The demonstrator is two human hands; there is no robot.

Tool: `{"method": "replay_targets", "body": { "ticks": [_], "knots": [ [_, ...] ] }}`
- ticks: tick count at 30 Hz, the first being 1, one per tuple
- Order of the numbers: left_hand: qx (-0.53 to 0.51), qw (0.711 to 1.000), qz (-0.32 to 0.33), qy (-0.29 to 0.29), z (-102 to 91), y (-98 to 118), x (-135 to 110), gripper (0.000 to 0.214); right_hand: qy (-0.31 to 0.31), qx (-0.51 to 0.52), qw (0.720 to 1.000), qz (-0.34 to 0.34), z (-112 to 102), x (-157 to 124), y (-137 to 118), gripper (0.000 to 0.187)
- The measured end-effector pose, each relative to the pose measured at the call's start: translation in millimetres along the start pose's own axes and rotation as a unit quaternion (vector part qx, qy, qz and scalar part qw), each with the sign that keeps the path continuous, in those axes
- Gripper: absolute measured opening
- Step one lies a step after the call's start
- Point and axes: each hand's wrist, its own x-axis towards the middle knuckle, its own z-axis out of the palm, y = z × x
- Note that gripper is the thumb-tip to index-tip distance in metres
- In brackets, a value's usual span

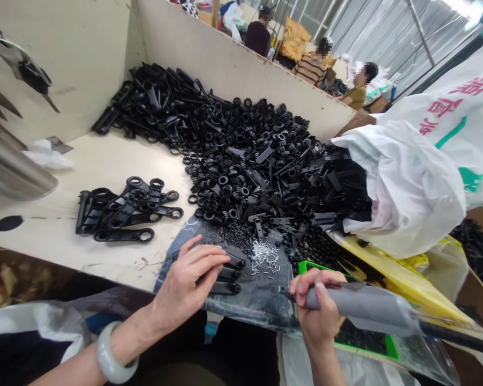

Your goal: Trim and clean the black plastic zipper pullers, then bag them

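My left hand (189, 279) lies over a few long black plastic arms (230, 274) on a dark mat (261, 292) at the table's near edge, fingers curled down on them. My right hand (317, 311) is wrapped around a grey powered screwdriver (366, 308), its tip pointing left toward the arms. A small scatter of silver screws (265, 256) lies on the mat just beyond both hands.
A big heap of black plastic parts (241, 155) fills the table's middle and back. A set of finished black arms (124, 212) lies at the left. A white sack (418, 171) spills parts at the right. A steel cylinder (12, 169) is far left. Other people sit beyond the partition.
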Motion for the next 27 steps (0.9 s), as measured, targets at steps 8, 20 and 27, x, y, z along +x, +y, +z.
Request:
{"method": "replay_targets", "body": {
  "ticks": [8,20,27],
  "knots": [
    [-0.019,0.999,0.005,-0.032,6.2,18,-25,0.022,-0.08,0.091,0.992,0.038,53,-6,-26,0.005],
    [-0.007,0.998,-0.001,-0.062,13.1,14,-8,0.029,-0.131,0.122,0.981,0.075,90,4,-7,0.007],
    [-0.035,0.999,-0.022,0.0,16.8,11,-6,0.012,-0.121,0.127,0.983,0.055,95,7,-15,0.007]
  ]
}}
